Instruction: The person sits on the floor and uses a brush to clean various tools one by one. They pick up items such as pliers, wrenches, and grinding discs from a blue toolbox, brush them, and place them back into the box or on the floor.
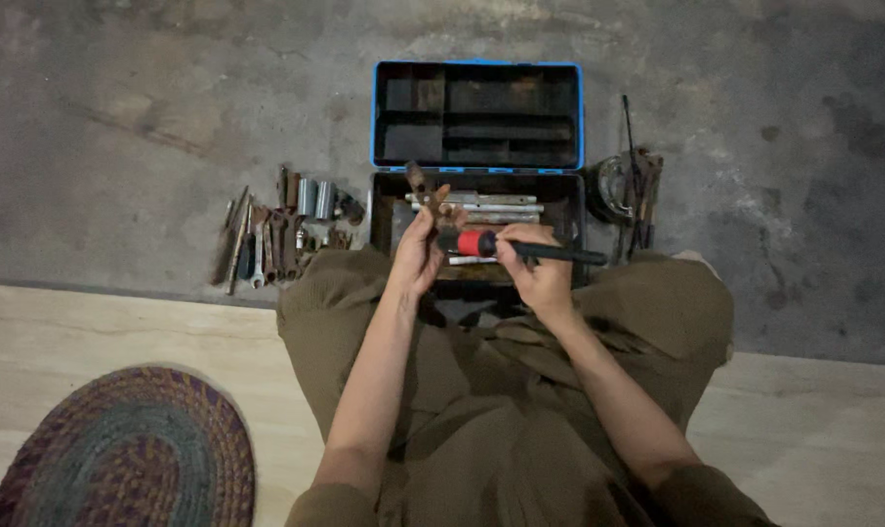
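While the person sits over an open toolbox (pixel 476 185), the head view lists: left hand (pixel 418 256), fingers closed around a rusty tool (pixel 421 185) held upright above the box's lower tray; right hand (pixel 538 268), closed on a screwdriver (pixel 520 249) with red-and-black handle, lying level between both hands, its handle end touching the left hand. Box lid, blue-rimmed, stands open behind. Left of box: wrenches (pixel 262 244) and sockets (pixel 315 197) on the floor. Right: 1 pile of tools (pixel 630 190). Near left: 1 oval rug (pixel 125 451).

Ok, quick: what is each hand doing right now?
Left hand: closed on a rusty tool.
Right hand: closed on a red-and-black handled tool.
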